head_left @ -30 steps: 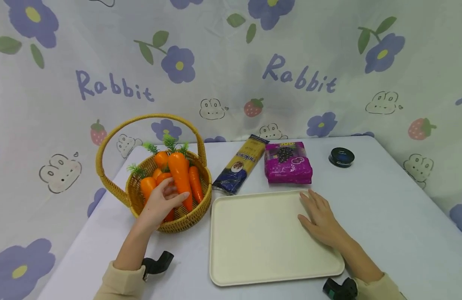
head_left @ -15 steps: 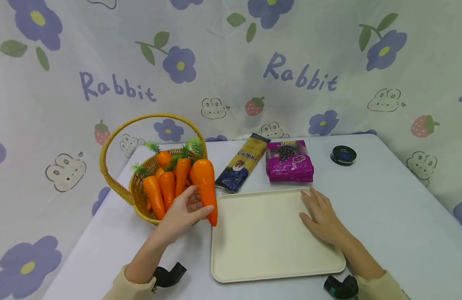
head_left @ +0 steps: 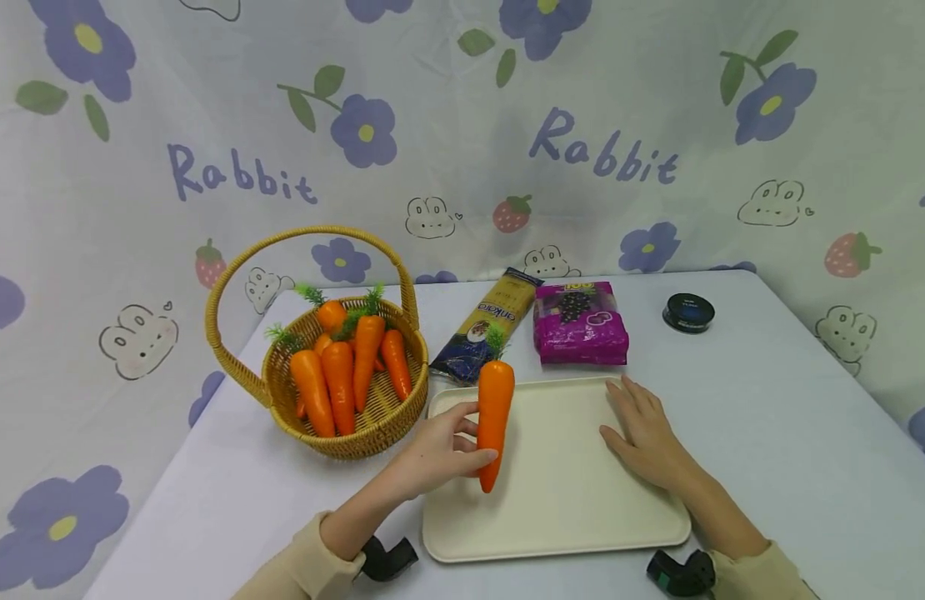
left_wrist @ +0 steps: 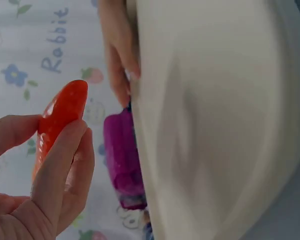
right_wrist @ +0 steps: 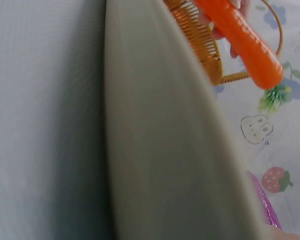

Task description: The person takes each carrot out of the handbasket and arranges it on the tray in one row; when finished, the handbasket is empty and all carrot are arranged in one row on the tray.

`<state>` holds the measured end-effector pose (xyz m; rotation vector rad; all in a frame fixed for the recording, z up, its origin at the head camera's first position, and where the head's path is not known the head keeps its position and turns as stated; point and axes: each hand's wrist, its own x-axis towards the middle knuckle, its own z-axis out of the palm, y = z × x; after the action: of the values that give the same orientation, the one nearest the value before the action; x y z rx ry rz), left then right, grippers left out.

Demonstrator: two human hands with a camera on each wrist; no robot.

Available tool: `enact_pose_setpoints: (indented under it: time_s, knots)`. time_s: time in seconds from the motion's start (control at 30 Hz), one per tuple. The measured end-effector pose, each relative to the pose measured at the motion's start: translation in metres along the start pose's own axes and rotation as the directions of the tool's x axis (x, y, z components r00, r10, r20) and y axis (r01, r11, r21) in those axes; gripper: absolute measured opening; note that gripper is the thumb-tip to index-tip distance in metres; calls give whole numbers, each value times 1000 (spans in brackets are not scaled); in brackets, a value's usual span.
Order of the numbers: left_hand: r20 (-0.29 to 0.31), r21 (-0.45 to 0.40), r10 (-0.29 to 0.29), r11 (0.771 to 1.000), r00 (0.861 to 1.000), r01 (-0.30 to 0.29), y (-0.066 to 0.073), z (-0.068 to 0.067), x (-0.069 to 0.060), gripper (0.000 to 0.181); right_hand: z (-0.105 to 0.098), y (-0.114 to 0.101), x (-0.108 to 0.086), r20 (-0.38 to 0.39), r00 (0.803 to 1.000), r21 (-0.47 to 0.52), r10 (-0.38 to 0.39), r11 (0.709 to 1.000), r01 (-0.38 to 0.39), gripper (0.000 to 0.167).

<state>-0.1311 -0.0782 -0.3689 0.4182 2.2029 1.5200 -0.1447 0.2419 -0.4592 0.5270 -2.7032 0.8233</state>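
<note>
An orange toy carrot point(head_left: 495, 408) with a green leafy top stands nearly upright over the left part of a cream tray point(head_left: 567, 500). My left hand point(head_left: 440, 450) pinches it between thumb and fingers; in the left wrist view the thumb and fingers meet on either side of the carrot point(left_wrist: 60, 112). My right hand point(head_left: 646, 437) rests on the tray's right side with its fingers extended. To the left, a wicker basket point(head_left: 387, 433) with a tall handle holds several more carrots point(head_left: 338, 383).
Behind the tray lie a gold and blue ankara packet point(head_left: 488, 325) and a purple packet point(head_left: 580, 325) with a grape picture. A round black tin point(head_left: 688, 312) sits at the back right. A patterned cloth point(head_left: 462, 125) hangs behind the white table point(head_left: 792, 433).
My left hand has lifted the carrot out of the basket and carried it right, over the tray. The right hand stays in place on the tray.
</note>
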Motion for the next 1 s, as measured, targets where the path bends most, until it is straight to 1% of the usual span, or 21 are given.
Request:
enact_pose_setpoints:
  time_s: [0.07,0.17,0.3,0.4,0.53,0.73,0.93,1.0]
  knots:
    - [2,3,-8,1000,1000,8,-1,4,4,73,0,-1,1,0,1000,0,-1,1000,1,61]
    - [-11,16,-1,1000,1000,1,-5,8,10,81,1,-1,2,-6,1000,0,-5,1000,5,62]
    - [-10,-3,-11,1000,1000,11,-10,13,16,88,2,-2,4,-4,1000,2,-5,1000,5,65]
    - [24,-31,-48,998,999,49,-13,18,17,89,3,-3,4,5,1000,6,-1,1000,1,65]
    - [57,-27,-84,996,995,85,-17,22,17,88,3,-3,3,15,1000,-1,9,1000,-9,65]
    - [56,-45,-94,994,994,96,-20,23,20,87,1,-3,3,13,1000,2,6,1000,-6,65]
    - [37,-41,-123,991,992,125,-22,26,23,94,1,-1,0,-3,1000,14,-7,1000,7,64]
    - [34,-37,-122,992,992,123,-22,27,24,95,0,-1,-1,-9,1000,17,-8,1000,8,63]
